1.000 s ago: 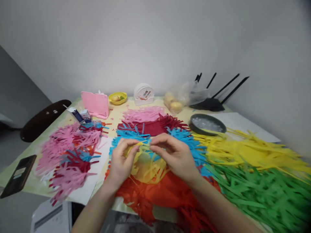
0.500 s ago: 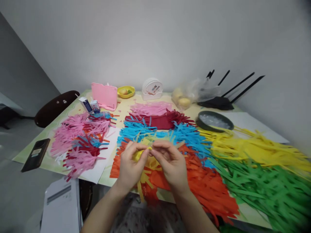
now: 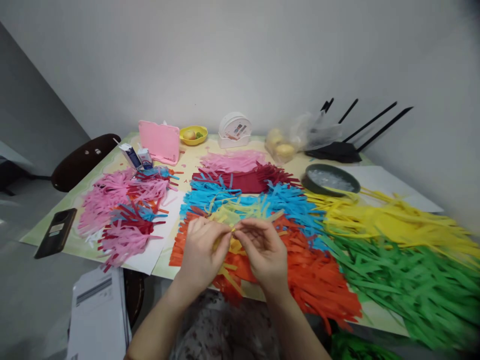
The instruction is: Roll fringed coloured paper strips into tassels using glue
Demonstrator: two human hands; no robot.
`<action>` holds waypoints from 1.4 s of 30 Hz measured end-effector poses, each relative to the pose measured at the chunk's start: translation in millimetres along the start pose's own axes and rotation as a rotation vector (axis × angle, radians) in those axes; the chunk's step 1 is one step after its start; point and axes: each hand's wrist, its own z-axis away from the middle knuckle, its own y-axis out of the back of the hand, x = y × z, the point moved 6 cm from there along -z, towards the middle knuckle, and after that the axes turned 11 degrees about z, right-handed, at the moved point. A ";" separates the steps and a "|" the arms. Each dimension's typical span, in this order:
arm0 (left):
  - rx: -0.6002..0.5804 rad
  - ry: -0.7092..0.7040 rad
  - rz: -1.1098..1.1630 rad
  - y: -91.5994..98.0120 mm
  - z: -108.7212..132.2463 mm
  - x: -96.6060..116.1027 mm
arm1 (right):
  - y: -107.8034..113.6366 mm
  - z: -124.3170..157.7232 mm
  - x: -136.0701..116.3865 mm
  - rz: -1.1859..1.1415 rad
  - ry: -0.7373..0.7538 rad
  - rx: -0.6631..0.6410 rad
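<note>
My left hand (image 3: 205,252) and my right hand (image 3: 265,254) meet at the table's front edge, thumbs and fingertips pinched together. Between them is the twisted middle of a yellow paper tassel (image 3: 227,270), mostly covered by my fingers; its cut strips hang below. Pale yellow strips (image 3: 230,212) spread out just beyond the fingertips. Under and around the hands lie orange-red fringed paper (image 3: 318,272), blue fringed paper (image 3: 294,207), dark red fringed paper (image 3: 245,183) and pink fringed paper (image 3: 232,162).
Finished-looking pink tassels (image 3: 108,195) lie left, near a phone (image 3: 57,233). Yellow fringe (image 3: 386,222) and green fringe (image 3: 408,280) cover the right side. Behind stand a dark bowl (image 3: 330,180), a black router (image 3: 333,152), a pink tablet case (image 3: 160,141) and drink cartons (image 3: 135,157).
The pinched fingers stay together on the yellow tassel, and its hanging strips have swung a little. My left hand has turned slightly more knuckles-up. The whole view has shifted slightly.
</note>
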 end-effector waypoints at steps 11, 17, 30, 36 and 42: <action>-0.003 0.276 0.365 -15.1 12.0 -20.7 | 7.0 4.0 4.9 0.020 -0.011 -0.009; 0.011 0.381 0.621 -22.4 14.3 -27.9 | 9.0 -1.7 12.6 -0.104 -0.139 -0.138; 0.156 0.432 0.556 -12.4 26.3 -43.8 | 7.4 -3.4 10.6 -0.038 -0.122 -0.145; 0.073 0.448 0.562 -17.4 23.6 -39.3 | 8.8 -0.7 4.2 0.099 -0.034 -0.120; 0.113 0.472 0.515 -13.3 22.3 -42.1 | 11.1 0.7 -5.2 0.151 0.023 -0.020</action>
